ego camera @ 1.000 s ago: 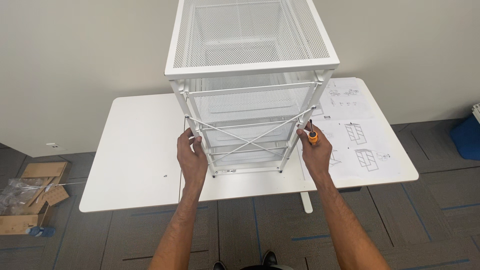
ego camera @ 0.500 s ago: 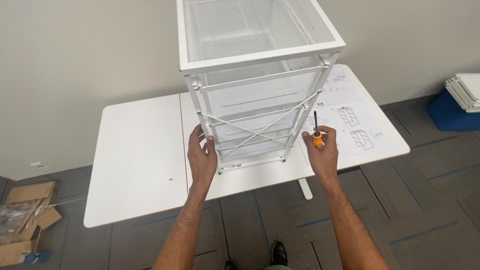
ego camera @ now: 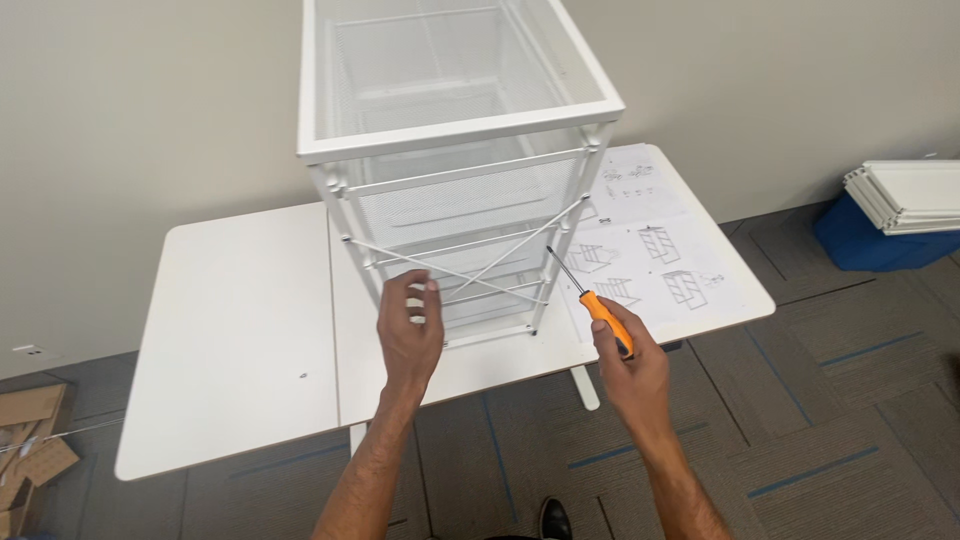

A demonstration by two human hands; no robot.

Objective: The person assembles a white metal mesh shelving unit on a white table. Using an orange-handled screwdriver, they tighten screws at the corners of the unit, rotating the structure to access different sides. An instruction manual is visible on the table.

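**Hands at the wire drawer frame**

I am holding my left hand (ego camera: 410, 325) open just in front of the frame (ego camera: 455, 165), fingers (ego camera: 415, 290) loosely curled and gripping nothing, close to the crossed wires (ego camera: 470, 275) low on its near face; I cannot tell whether a fingertip is touching them. My right hand (ego camera: 630, 365) is closing around the orange handle of a screwdriver (ego camera: 590, 300), whose dark shaft is pointing up and to the left toward the frame's near right leg, its tip near that leg. The white frame is standing upright on the white tabletop (ego camera: 240, 340), with mesh drawers showing inside it. To the right of the frame, instruction sheets (ego camera: 650, 250) are lying flat on the tabletop. Farther right, on the carpet, white panels (ego camera: 905, 195) are resting on a blue bin (ego camera: 865, 245). The wall is rising behind everything.
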